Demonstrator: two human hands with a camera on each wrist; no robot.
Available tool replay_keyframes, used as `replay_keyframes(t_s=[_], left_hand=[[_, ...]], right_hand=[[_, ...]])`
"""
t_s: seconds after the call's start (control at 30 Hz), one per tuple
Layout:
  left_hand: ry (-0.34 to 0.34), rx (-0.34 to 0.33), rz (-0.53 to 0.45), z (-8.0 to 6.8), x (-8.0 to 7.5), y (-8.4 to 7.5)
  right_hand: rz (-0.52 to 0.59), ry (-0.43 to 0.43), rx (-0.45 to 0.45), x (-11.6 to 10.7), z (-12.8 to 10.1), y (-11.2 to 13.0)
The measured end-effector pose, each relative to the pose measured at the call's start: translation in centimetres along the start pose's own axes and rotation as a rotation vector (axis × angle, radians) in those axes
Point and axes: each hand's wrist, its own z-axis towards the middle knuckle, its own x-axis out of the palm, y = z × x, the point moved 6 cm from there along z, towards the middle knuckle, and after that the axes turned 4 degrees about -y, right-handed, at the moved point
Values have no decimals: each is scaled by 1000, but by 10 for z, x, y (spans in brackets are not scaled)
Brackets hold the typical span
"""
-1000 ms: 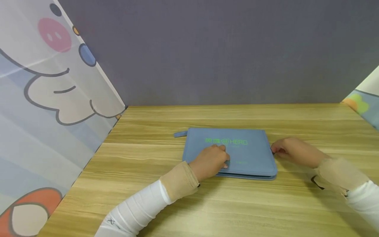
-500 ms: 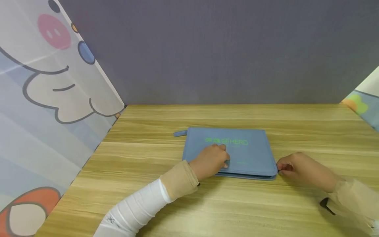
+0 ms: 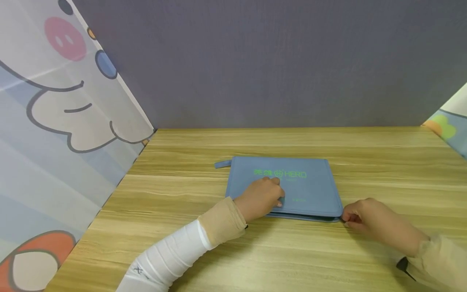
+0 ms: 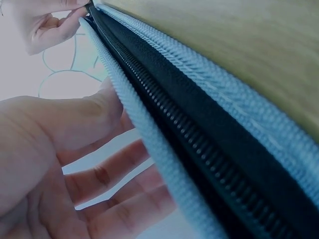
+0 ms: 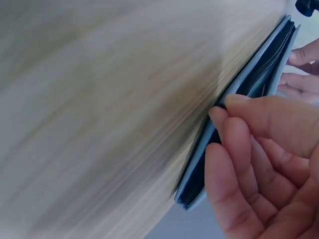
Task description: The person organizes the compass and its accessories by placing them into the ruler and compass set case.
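The flat blue fabric zip case (image 3: 284,186) lies long axis left-right on the wooden table (image 3: 255,251), the left hand (image 3: 260,198) resting flat on its cover, the right hand (image 3: 368,219) pinching its near-right corner's zipper.

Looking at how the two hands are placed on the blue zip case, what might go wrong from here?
The right hand pinches at the near right corner of the flat blue fabric zip case; the pull could snag on that bend. The left hand only presses on top, so the case might slide on the wooden table.
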Motion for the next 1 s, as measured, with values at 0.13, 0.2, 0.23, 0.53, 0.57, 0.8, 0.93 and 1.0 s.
replay_keyframes(t_s=[0.13, 0.2, 0.23, 0.53, 0.57, 0.8, 0.93, 1.0], left_hand=[[12, 6, -6, 1, 1, -2], [17, 8, -4, 1, 1, -2], [20, 7, 0, 1, 1, -2], [29, 9, 31, 1, 1, -2], [30, 7, 30, 1, 1, -2], [30, -6, 25, 1, 0, -2], [24, 1, 21, 2, 1, -2], [21, 4, 25, 1, 1, -2]], right_hand=[[-28, 14, 35, 2, -2, 4], [-11, 14, 31, 3, -2, 7], [-8, 12, 25, 4, -1, 9], [-41, 6, 13, 15, 14, 29], [-41, 8, 19, 16, 15, 30], [-49, -9, 13, 17, 28, 44], [-53, -5, 5, 19, 36, 52], [-52, -1, 7, 20, 40, 57]])
